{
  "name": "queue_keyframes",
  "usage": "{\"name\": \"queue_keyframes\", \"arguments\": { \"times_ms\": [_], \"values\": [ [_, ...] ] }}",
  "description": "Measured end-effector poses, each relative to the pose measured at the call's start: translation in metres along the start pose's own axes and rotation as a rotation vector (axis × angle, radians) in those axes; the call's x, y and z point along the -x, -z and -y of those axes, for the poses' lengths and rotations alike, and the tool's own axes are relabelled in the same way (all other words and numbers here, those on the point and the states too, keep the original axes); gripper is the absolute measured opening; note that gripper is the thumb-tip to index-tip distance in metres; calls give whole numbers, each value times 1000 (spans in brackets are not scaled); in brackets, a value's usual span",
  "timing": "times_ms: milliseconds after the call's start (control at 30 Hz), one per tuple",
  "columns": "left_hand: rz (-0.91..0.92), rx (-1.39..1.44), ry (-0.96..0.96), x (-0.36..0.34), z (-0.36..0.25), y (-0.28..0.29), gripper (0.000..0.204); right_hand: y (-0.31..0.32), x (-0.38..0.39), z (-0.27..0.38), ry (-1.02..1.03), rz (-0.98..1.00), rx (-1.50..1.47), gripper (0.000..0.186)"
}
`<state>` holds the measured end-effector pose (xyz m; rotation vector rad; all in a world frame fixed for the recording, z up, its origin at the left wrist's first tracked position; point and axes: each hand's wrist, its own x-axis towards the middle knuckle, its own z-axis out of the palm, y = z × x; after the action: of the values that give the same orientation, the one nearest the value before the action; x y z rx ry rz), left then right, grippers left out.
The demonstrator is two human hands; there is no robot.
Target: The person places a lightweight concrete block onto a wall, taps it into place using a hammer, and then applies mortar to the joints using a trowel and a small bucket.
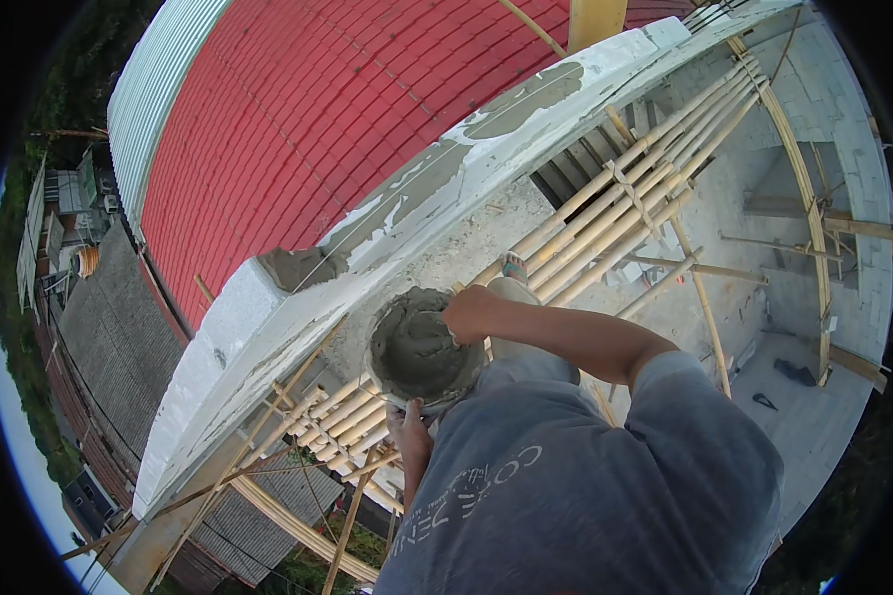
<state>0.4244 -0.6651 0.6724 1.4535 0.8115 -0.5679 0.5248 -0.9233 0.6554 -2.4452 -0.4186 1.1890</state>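
Note:
A round bucket [450, 399] of wet grey mortar [417, 342] is held close in front of my body. My left hand [410, 424] grips the bucket's near left side, thumb up at the rim. My right hand [469, 315] is closed over the right side of the bucket, knuckles up, right at the mortar. Whatever it grips is mostly hidden by the fingers and the mortar. Just beyond the bucket runs a white block wall [367, 288], its top partly spread with grey mortar [407, 193].
Bamboo scaffold poles [605, 233] run under and beside me, with a foot in a sandal [513, 266] on them. A red tiled roof [278, 129] slopes beyond the wall. A concrete floor [704, 297] lies far below at right; lower roofs [109, 307] are at left.

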Motion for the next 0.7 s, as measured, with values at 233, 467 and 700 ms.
{"name": "queue_keyframes", "arguments": {
  "times_ms": [233, 467, 700],
  "values": [
    [14, 68, -2, -5, -2, 1, 24, 3, 16, -14, -189, -208, -1, 58],
    [116, 65, -40, -12, 11, 17, 25, 8, -20, -55, -303, -169, -261, 82],
    [132, 79, -55, -10, 3, 13, 12, 19, -67, 12, 306, -631, -205, 68]
  ]
}}
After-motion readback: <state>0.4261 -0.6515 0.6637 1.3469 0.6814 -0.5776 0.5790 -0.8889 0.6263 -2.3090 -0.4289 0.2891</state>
